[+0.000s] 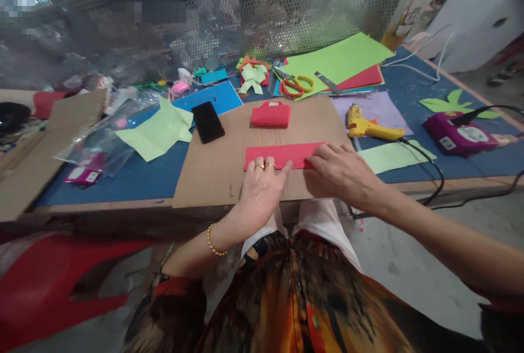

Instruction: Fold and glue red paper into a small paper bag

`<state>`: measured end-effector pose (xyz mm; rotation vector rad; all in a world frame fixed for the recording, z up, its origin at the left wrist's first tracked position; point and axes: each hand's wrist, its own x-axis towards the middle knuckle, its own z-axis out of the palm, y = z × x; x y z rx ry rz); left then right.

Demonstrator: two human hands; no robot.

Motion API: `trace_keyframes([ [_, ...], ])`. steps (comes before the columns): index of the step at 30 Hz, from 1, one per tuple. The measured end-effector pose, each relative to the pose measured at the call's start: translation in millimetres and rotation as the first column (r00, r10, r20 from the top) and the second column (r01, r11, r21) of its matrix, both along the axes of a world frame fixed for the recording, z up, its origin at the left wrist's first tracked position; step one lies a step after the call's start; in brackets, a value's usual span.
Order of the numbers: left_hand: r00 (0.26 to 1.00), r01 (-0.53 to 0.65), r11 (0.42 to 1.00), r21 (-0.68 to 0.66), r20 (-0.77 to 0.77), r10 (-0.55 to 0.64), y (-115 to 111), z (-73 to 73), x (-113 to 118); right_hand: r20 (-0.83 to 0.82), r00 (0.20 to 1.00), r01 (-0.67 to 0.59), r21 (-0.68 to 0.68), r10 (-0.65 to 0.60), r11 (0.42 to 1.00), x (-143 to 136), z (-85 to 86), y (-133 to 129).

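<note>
A long strip of red paper (282, 151) lies flat on the brown cardboard (208, 178) in front of me. My left hand (264, 184), with rings and a gold bead bracelet, presses on its near edge, fingertips curled on the paper and thumb pointing right. My right hand (338, 173) rests over the strip's right end, its fingers bent together on the paper; their tips are partly hidden. Just beyond the strip sits a folded red piece (271, 115). A black phone (208, 122) lies at the cardboard's back left.
A yellow glue gun (370, 125) with a black cord lies at the right, near a purple power socket (460, 133). Scissors (292, 84) and green sheets (339, 55) are at the back. Pale green paper (158, 128) lies left. A drink cup (413, 9) stands at the back right.
</note>
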<state>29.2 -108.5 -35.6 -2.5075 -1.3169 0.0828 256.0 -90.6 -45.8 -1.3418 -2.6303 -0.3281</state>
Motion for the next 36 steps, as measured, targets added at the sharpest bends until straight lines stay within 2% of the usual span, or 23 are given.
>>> trace_keyframes([
  [2,0.999,-0.004,0.999,-0.041,0.047,0.006,8.5,3.4,-5.3,-0.017,1.000,-0.026,-0.077,0.025,0.997,6.9,1.4,13.1],
  [5,0.993,0.039,0.987,-0.158,0.117,-0.020,22.1,13.0,-12.4,-0.194,0.970,-0.179,-0.176,0.144,0.968,9.3,-4.5,24.6],
  [6,0.988,0.095,0.974,-0.206,0.142,-0.066,26.9,15.9,-14.7,-0.255,0.949,-0.231,-0.165,0.184,0.959,8.6,-7.5,26.2],
  [9,0.974,0.194,0.930,-0.312,0.178,-0.143,39.9,21.4,-21.0,-0.371,0.908,-0.243,-0.095,0.193,0.965,6.2,-11.6,27.1],
  [11,0.969,0.207,0.914,-0.348,0.202,-0.142,45.0,23.3,-24.4,-0.378,0.914,-0.218,-0.146,0.149,0.965,6.0,-7.0,26.3],
  [13,0.959,0.209,0.899,-0.384,0.261,-0.112,49.0,24.9,-28.2,-0.329,0.942,-0.151,-0.260,0.060,0.954,6.4,1.4,27.1],
  [16,0.896,0.256,0.859,-0.443,0.441,-0.039,61.1,26.7,-36.5,-0.196,0.970,0.046,-0.438,-0.146,0.898,7.0,11.5,34.2],
  [18,0.879,0.222,0.829,-0.514,0.472,0.058,73.2,27.8,-41.9,-0.141,0.962,0.135,-0.496,-0.233,0.858,7.1,14.3,40.0],
  [21,0.843,0.197,0.753,-0.627,0.501,0.197,87.6,31.3,-48.4,-0.182,0.944,0.139,-0.540,-0.276,0.830,6.0,16.7,45.6],
  [24,0.817,0.177,0.693,-0.698,0.498,0.292,91.4,36.1,-53.8,-0.224,0.929,0.104,-0.608,-0.296,0.787,4.7,22.7,48.0],
  [26,0.797,0.160,0.686,-0.710,0.503,0.335,90.4,38.0,-56.2,-0.201,0.930,0.121,-0.626,-0.309,0.770,3.9,28.1,48.8],
  [29,0.770,0.149,0.715,-0.683,0.534,0.350,89.6,37.5,-55.7,-0.161,0.935,0.165,-0.590,-0.316,0.791,2.1,33.6,49.8],
  [36,0.808,0.022,0.793,-0.608,0.479,0.344,90.0,38.7,-41.3,-0.079,0.924,0.299,-0.465,-0.375,0.833,-1.6,25.5,54.8],
])
